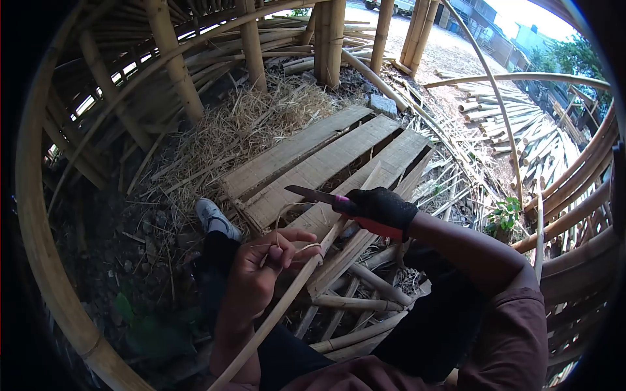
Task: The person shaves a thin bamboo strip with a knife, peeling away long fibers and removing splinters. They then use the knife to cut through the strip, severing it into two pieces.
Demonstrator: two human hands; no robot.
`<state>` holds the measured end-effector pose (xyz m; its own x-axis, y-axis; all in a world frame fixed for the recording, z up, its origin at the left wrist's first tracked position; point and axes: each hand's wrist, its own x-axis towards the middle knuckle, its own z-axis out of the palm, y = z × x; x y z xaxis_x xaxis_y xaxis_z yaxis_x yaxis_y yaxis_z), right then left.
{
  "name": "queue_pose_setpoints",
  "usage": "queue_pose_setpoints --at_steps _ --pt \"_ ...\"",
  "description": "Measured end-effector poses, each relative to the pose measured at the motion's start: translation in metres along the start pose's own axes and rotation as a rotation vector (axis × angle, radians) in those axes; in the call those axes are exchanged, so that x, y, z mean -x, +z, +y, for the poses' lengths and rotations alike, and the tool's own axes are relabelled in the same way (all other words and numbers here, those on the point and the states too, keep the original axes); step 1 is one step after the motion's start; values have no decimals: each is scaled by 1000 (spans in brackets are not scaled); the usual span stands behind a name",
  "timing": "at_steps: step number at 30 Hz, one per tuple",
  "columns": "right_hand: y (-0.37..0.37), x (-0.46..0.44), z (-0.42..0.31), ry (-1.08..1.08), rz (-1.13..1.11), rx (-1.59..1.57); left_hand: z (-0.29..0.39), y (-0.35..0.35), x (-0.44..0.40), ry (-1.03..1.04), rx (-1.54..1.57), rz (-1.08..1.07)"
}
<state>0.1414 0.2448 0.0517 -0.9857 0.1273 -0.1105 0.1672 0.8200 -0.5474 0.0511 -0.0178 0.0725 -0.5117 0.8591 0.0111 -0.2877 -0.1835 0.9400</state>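
R hand [379, 212], in a black glove w/ red on it, was clamped round the handle of a knife [313, 195], blade pointing L across the planks [326, 163]. L hand [264, 264], bare, was nearby, lower & to the L; its thumb & fingers were together on a thin sliver [278, 228], which curled up toward the blade. Couldn't tell if the sliver touched the knife.

A long bamboo strip [277, 313] ran on a slant from the bottom edge, over the person's lap, just beside the L fingertips & up to the glove. Couldn't tell if those fingertips touched it, or exactly where its far end lay.

Planks sat side by side w/ gaps btwn, in front of the person. A shoe [214, 215] stood L of them. Straw [293, 107] was heaped behind, nr bamboo posts [173, 65]. Outside, upper R, cut poles [535, 124] lay in a pile; a green plant [503, 215] grew R of the arm.
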Motion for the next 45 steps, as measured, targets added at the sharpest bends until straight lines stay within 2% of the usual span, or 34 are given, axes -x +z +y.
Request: queue_pose_setpoints --at_steps 3,5,9,11,13,14,15,18,21,25,28,30,31,32,34,36,38,39,40,42,43,45 --pt "-7 -6 5 65 39 29 -2 -2 0 17 25 3" --pt "-20 -7 -2 201 68 -11 -8 -7 -1 88 -216 -16" --pt "-25 -12 12 169 183 42 -16 -16 -6 94 -446 -153" --pt "-21 -14 17 151 148 99 -11 -6 -4 -208 -49 -96" --pt "-13 -16 29 133 115 155 -4 3 -3 -288 12 -80" --pt "-6 -18 37 44 122 103 -2 6 -4 -363 77 -62" --pt "-2 -19 45 -46 128 51 -3 7 -4 -363 76 -63" --pt "-5 -18 40 9 98 157 -6 11 -2 -286 -91 -113" --pt "-9 -16 34 29 69 194 -9 15 0 -301 -265 -7" --pt "-8 -16 39 -39 125 142 -12 18 0 -162 -345 35" --pt "-21 -9 17 39 85 124 -15 20 0 -46 -431 24" --pt "-25 -4 3 301 195 -199 -14 21 0 16 -488 13" --pt "-23 -1 2 177 243 -356 -11 23 1 -10 -505 16" --pt "-23 2 0 176 241 -355 -10 24 1 -36 -522 18" --pt "-29 12 -18 421 103 -652 -10 24 2 -35 -526 14" --pt "-27 20 -24 455 24 -697 -10 24 2 -36 -532 10" --pt "-24 28 -19 563 -122 -978 -11 23 2 9 -622 -4" --pt "-20 29 -14 584 -94 -1119 -12 22 2 8 -622 -4" --pt "-17 30 -11 585 -93 -1119 -13 22 2 -22 -585 6" --pt "-11 35 -9 640 252 -1202 -14 23 2 -49 -543 15" --pt "-7 42 -29 668 280 -1144 -12 24 2 -50 -543 20" --pt "13 51 -48 761 78 -1126 -10 26 3 -51 -543 25"
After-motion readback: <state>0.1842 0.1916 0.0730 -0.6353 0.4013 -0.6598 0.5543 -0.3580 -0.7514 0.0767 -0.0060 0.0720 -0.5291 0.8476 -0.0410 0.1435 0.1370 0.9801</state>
